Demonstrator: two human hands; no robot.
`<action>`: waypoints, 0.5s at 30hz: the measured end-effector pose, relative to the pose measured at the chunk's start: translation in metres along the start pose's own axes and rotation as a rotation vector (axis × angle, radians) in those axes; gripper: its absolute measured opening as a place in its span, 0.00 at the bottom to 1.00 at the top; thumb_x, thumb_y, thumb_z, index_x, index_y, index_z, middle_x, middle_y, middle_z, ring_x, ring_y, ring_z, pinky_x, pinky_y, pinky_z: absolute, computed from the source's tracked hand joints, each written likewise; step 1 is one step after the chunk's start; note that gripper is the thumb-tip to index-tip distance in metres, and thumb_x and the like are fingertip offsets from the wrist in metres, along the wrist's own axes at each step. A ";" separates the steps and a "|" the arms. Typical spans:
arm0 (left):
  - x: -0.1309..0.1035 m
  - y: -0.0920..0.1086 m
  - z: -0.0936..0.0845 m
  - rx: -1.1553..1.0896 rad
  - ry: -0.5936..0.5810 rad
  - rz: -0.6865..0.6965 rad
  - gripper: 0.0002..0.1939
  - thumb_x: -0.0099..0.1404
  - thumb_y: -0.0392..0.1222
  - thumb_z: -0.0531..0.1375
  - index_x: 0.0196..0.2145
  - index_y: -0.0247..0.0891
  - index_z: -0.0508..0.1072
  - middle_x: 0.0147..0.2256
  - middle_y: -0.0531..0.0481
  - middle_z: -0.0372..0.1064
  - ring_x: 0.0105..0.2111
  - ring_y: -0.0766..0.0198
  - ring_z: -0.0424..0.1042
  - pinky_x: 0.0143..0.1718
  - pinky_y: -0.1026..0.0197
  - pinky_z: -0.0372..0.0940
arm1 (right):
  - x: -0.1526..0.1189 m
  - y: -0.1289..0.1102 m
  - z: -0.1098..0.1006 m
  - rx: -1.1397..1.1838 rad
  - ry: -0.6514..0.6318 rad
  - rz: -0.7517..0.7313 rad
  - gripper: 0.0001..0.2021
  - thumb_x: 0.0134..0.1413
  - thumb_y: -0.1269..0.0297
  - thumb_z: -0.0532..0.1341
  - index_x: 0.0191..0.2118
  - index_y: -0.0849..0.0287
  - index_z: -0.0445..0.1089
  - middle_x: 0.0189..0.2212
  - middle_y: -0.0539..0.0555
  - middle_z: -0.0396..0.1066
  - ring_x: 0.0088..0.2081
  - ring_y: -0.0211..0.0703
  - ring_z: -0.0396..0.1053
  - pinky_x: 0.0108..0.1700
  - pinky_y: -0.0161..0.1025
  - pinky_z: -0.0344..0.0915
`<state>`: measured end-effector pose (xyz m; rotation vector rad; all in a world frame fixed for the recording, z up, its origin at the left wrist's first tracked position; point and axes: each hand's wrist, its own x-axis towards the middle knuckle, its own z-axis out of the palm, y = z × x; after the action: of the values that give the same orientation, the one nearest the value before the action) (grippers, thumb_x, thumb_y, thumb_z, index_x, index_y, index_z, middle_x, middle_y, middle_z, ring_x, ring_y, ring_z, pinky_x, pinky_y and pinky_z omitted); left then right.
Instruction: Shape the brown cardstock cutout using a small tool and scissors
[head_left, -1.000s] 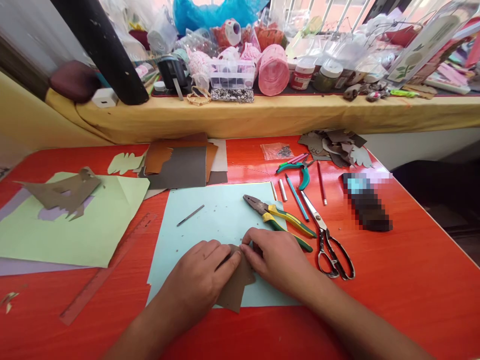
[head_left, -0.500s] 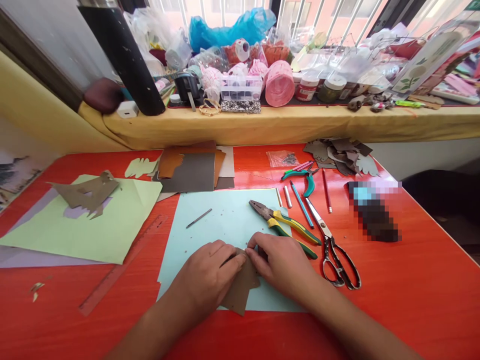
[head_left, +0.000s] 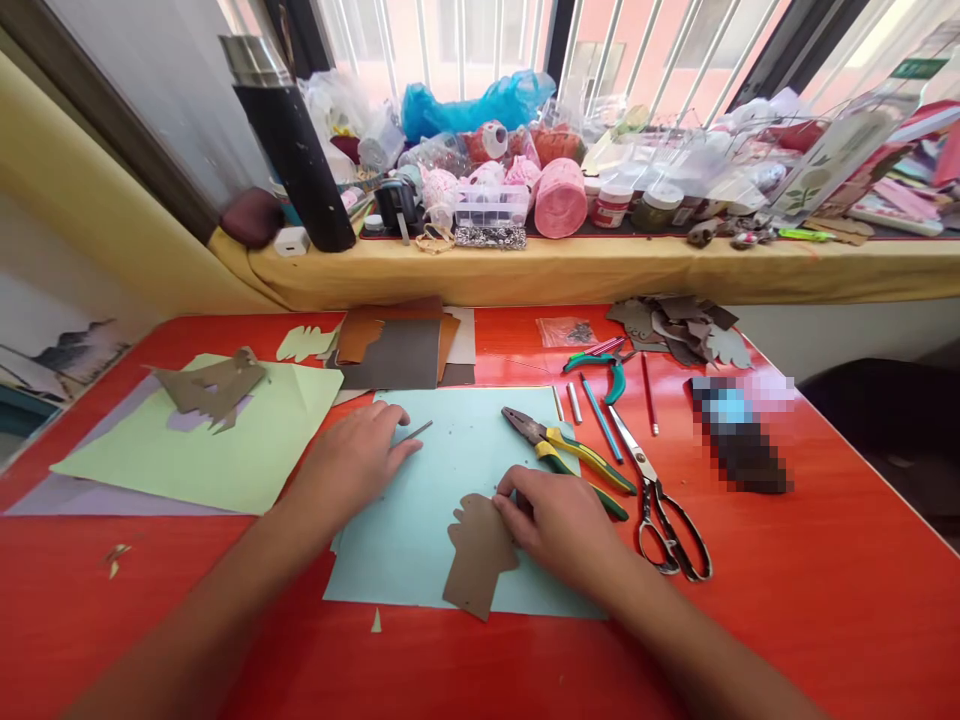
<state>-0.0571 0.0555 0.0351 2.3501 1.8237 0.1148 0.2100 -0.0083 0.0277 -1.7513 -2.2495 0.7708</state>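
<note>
My left hand is over the far left part of a light blue sheet, thumb and fingers apart. A thin dark metal rod lies at its fingertips, partly hidden by them; no grip on it shows. Thumb and forefinger of my right hand pinch the upper right edge of a brown cut-out piece with a scalloped left side. This piece lies flat on the blue sheet near its front edge. Pliers with yellow-green handles rest just beyond my right hand.
Black-handled scissors, a blue pencil, a red pencil and teal-handled pliers lie right. A green sheet bears a brown scrap at left. Brown sheets and grey-brown scraps lie at the back.
My left hand has let go of the brown cut-out and moved away and left to the metal rod. My right hand stays at the cut-out's edge. The view has tilted up slightly.
</note>
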 end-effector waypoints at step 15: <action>-0.015 0.035 0.000 -1.089 -0.095 -0.140 0.17 0.67 0.53 0.63 0.47 0.41 0.73 0.30 0.52 0.72 0.31 0.60 0.71 0.33 0.60 0.66 | 0.000 -0.001 -0.002 -0.032 -0.002 -0.026 0.06 0.66 0.61 0.61 0.40 0.54 0.75 0.30 0.50 0.79 0.31 0.42 0.72 0.30 0.38 0.45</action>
<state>-0.0275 0.0326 0.0416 1.4196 1.3236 0.7420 0.2100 -0.0079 0.0303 -1.7329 -2.2933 0.7352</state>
